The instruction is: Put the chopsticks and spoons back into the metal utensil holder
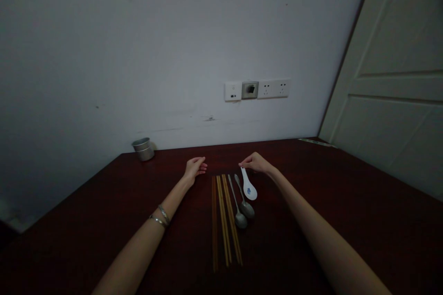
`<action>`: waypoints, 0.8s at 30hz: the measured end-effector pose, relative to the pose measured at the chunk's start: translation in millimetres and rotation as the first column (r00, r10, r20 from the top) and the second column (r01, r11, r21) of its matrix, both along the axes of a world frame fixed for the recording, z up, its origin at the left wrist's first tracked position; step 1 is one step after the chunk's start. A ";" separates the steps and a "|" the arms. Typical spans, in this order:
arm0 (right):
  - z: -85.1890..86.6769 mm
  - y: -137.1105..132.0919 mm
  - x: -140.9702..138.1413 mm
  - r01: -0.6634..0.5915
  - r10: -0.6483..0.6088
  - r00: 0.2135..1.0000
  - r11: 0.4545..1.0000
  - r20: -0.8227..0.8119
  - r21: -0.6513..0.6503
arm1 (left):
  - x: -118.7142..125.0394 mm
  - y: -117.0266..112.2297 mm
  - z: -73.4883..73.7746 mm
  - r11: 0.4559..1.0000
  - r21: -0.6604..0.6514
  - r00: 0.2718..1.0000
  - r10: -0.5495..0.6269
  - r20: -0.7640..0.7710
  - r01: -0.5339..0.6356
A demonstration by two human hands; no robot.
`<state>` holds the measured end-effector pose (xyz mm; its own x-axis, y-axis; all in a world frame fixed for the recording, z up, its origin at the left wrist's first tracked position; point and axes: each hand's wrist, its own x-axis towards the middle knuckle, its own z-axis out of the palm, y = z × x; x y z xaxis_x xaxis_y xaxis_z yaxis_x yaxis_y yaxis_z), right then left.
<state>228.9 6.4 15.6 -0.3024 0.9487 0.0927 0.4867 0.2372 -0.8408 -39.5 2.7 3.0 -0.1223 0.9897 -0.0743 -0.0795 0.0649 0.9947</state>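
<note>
My right hand (255,162) pinches the handle end of a white soup spoon (249,190) with a blue mark in its bowl. Just left of it lie two metal spoons, a wide one (247,209) and a smaller-bowled one (240,220) with a long thin handle. Further left, several chopsticks lie side by side: reddish-brown ones (214,221) and lighter yellowish ones (224,221). Beyond their upper left ends is my left hand (196,167), holding nothing, its fingers loosely bent and apart.
A metal cup (143,149) stands at the back left of the dark red table (284,249), near the wall. A flat, narrow strip (316,142) lies at the back right edge. Wall sockets (273,88) sit above the table, and a pale door (391,83) is on the right.
</note>
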 end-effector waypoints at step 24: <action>5.2 -6.7 2.2 0.038 -0.024 0.995 0.989 0.098 -0.145 | 3.2 1.7 -6.6 0.998 0.043 0.986 -0.045 -0.161 0.052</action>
<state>231.1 -0.3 20.7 -0.2734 0.9589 -0.0757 0.5716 0.0987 -0.8146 -36.3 4.4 -3.6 -0.0808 0.9967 -0.0113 0.0832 0.0180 0.9964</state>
